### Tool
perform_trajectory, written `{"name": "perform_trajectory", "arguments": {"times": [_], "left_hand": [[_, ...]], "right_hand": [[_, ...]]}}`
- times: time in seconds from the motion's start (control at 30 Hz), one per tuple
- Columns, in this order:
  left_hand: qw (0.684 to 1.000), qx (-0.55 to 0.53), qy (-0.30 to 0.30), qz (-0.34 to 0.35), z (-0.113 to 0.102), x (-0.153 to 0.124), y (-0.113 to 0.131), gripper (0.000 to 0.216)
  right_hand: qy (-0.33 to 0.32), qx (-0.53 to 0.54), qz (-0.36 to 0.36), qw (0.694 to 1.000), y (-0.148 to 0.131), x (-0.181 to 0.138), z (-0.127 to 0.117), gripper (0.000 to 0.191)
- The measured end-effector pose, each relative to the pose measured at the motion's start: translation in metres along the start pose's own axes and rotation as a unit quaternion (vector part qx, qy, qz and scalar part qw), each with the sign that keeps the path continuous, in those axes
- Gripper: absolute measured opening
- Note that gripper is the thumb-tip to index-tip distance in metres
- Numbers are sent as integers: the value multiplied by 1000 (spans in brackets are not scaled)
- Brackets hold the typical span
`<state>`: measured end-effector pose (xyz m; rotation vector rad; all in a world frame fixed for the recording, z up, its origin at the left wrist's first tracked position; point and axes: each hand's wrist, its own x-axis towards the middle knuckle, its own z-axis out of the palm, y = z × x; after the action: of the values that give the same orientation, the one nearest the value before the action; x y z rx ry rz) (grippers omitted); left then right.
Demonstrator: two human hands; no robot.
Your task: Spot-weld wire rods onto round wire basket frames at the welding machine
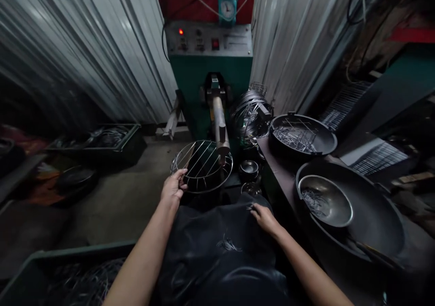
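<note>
Being held at its near left rim, a round wire rack (203,163) is being pinched by the bent fingers of the left hand (173,190). Its right side is being partly hidden by the metal arm (219,116) of a green machine (188,70); whether they are touching cannot be told. Little wire bits (249,207) are being pinched by the right hand (265,217), near the far right edge of a black cloth (210,224). A small heap of bits (229,244) is being held by the cloth's middle. At the far left corner of a bench (277,170), thin wires (295,138) are being held in a dark pan (326,138). Nearer, a shiny bowl (335,202) is being carried by a bigger pan (374,220).
</note>
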<state>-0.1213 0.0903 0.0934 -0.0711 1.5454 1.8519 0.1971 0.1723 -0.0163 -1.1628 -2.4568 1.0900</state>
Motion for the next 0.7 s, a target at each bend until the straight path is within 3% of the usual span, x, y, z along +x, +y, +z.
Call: {"name": "perform_trajectory", "arguments": {"times": [0.13, 0.23, 0.37, 0.47, 0.57, 0.7], "left_hand": [[1000, -8, 4, 15, -3, -2, -2, 41], [1000, -18, 10, 8, -4, -6, 0, 40], [1000, -9, 22, 5, -4, -11, 2, 39], [1000, -2, 12, 11, -5, -10, 1, 40], [1000, 14, -5, 17, -3, -8, -3, 41], [999, 23, -15, 23, 4, -6, -8, 43]], "right_hand": [[17, 80, 26, 996, 2, -1, -6, 24], [58, 82, 75, 992, 2, -1, -5, 28], [94, 84, 125, 984, 0, -2, -1, 13], [83, 180, 129, 972, -11, -1, -3, 5], [57, 316, 70, 945, -41, 4, -15, 14], [76, 394, -57, 914, -98, 26, -29, 24]]}}
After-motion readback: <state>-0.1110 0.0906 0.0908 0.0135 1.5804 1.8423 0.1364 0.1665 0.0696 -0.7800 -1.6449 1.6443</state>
